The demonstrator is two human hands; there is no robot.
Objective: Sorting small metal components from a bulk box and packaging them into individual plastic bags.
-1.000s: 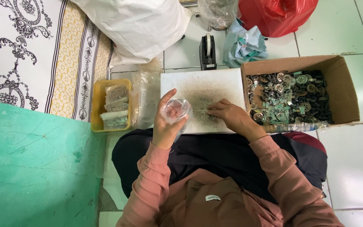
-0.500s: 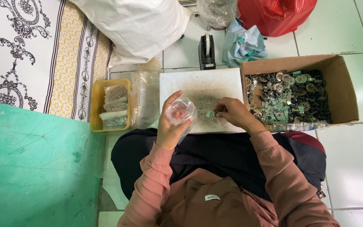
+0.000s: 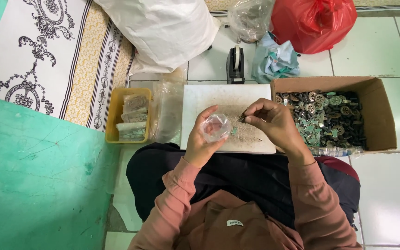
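Clear plastic bag [image 3: 215, 128], gripped in the left hand [image 3: 201, 141], sits over the white board [image 3: 209, 95], while the right hand [image 3: 274, 122] at three o'clock has lifted, pinching a small metal piece [image 3: 243, 118] toward its mouth.

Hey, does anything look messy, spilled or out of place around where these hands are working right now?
Mostly tidy. The white board is speckled with dark grit, a few small parts lie loose on it, and a crumpled blue cloth sits behind the cardboard box.
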